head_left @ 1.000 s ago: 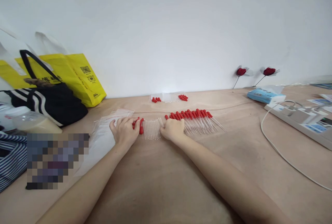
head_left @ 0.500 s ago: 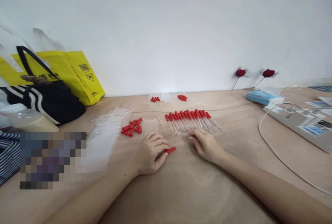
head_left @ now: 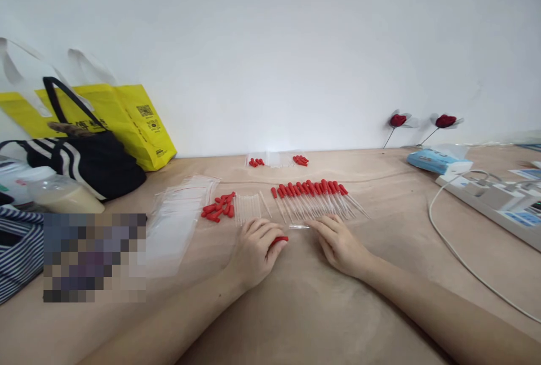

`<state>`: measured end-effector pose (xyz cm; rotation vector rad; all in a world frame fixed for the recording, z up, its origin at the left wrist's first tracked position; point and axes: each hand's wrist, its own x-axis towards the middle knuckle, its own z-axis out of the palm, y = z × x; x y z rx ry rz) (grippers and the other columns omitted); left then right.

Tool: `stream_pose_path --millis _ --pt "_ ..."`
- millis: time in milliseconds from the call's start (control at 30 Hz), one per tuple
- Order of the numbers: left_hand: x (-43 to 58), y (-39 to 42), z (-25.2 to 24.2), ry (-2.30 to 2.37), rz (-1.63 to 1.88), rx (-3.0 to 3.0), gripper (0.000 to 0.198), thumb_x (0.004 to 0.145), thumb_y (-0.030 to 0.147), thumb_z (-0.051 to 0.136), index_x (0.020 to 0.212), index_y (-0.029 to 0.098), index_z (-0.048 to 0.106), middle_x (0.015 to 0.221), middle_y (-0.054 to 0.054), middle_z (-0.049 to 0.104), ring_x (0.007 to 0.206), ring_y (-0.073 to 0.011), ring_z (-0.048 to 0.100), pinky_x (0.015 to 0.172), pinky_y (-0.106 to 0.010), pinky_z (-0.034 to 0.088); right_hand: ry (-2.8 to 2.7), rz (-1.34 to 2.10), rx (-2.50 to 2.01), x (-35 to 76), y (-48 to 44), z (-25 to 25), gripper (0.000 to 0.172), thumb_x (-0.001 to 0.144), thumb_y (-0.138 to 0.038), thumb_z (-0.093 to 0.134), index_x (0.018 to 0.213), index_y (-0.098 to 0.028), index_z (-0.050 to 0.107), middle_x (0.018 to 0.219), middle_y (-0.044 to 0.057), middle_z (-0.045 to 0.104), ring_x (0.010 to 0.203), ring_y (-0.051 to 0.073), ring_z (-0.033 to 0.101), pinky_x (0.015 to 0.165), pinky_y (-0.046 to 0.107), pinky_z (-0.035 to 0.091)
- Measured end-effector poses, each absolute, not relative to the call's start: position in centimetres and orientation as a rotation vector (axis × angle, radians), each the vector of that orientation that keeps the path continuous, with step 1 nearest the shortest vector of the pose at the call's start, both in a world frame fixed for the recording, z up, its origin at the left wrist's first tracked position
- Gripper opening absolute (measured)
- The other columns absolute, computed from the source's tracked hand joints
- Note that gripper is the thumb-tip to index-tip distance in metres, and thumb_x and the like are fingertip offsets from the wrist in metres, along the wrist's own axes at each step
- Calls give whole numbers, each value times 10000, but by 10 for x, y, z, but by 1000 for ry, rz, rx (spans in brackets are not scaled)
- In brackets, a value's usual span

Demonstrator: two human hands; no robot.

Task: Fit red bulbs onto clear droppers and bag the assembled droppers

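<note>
Left hand (head_left: 256,252) has its fingers curled in, pinching a red rubber bulb (head_left: 281,239), with just a bit of it poking out between thumb and index. Right hand (head_left: 340,246) has its fingertips on one end of a clear thin tube (head_left: 298,227); looks like a pinch grip to me. That tube lies pretty much sideways, its free end pointing at the left fingers and just short of them. Can't tell if it's touching the surface (head_left: 296,314).

Straight past the left fingers there's a row of loose tubes (head_left: 248,209), with a little pile of red bulbs (head_left: 218,208) beside it, further left. Flat clear bags (head_left: 171,230) are spread out left of those same fingers. Just beyond the right fingertips sits a slanted row of red-topped droppers (head_left: 315,193), bulb ends facing away from the fingers.
</note>
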<state>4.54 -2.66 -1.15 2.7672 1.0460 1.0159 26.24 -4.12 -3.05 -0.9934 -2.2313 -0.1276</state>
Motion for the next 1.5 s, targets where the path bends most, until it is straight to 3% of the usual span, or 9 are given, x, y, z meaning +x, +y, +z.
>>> stream_pose_path --millis 133,633,733,867,1233,1500 --pt "46 -28 -10 1120 1032 2702 101 828 237 465 802 194 553 751 6 669 713 -148 587 858 -396 331 -2206 -102 -987 259 -45 -33 448 822 -70 332 1256 -169 385 884 81 576 783 174 501 711 333 448" --pt "44 -27 -10 1160 1117 2675 139 856 244 427 874 198 557 801 4 683 750 -147 608 887 -389 290 -2178 -114 -970 249 -49 -32 466 820 -59 333 1263 -194 388 891 72 586 811 170 517 744 346 441" --pt "43 -25 -11 1108 1122 2676 161 857 228 430 930 209 572 802 8 687 763 -144 607 884 -384 288 -2196 -134 -980 247 -50 -32 420 824 -72 350 1220 -175 445 832 66 593 790 170 513 749 344 430" --pt "44 -24 -11 1104 1104 2647 176 857 229 424 862 212 599 766 10 685 737 -139 603 853 -368 305 -2176 -216 -958 243 -51 -31 314 847 -135 399 1133 -161 526 698 39 573 680 152 489 732 340 410" --pt "42 -29 -9 943 1074 2731 150 839 209 441 795 209 584 698 27 666 675 -119 589 886 -358 284 -2278 -341 -785 246 -53 -23 445 750 -34 341 1145 -152 509 623 -18 541 495 98 411 743 352 331" --pt "43 -34 -7 863 951 2834 165 839 221 415 775 202 566 653 10 653 676 -136 584 922 -383 285 -2302 -329 -814 244 -54 -23 323 714 -32 356 915 -144 582 579 -32 489 495 88 398 703 316 288"
